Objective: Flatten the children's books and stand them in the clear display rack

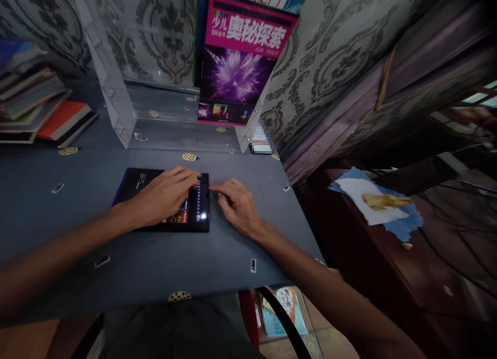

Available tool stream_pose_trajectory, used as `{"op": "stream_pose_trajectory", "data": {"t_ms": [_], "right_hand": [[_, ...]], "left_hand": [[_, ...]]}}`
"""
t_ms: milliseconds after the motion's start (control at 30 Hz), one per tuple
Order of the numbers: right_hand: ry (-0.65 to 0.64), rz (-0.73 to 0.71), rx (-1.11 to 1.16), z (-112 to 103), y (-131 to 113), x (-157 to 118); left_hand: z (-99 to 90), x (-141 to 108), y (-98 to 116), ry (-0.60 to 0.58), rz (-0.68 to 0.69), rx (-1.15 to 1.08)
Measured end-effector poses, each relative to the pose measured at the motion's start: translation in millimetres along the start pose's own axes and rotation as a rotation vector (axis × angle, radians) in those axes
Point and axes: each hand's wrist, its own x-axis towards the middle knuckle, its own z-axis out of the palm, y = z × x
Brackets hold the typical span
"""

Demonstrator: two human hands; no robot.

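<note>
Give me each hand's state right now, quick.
Left hand: open, lying palm down on the dark book.
Right hand: open, loosely curled, index finger extended toward the book's right edge; contact unclear.

Dim light, blurred, stretched edges

So the table (233, 260) is greyish-blue (yellow pineapple prints (189, 156) scattered around, lol). A dark book (200, 209) lies flat between the near edge and a clear plastic rack (182, 135) by the far edge; messy book pile (42, 100) sits left of that.
</note>
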Motion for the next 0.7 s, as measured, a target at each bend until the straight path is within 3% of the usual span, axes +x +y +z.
{"op": "stream_pose_trajectory", "data": {"t_ms": [233,467,700], "right_hand": [[-0.092,-0.012,-0.007,2,5,4],[-0.145,-0.009,-0.024,3,6,4],[-0.146,-0.085,0.001,2,-1,0]], "left_hand": [[20.6,19,-5,-0.062,0.003,0.046],[21.4,21,-9,-0.013,-0.019,-0.009],[15.9,15,-8,-0.063,0.004,-0.038]]}}
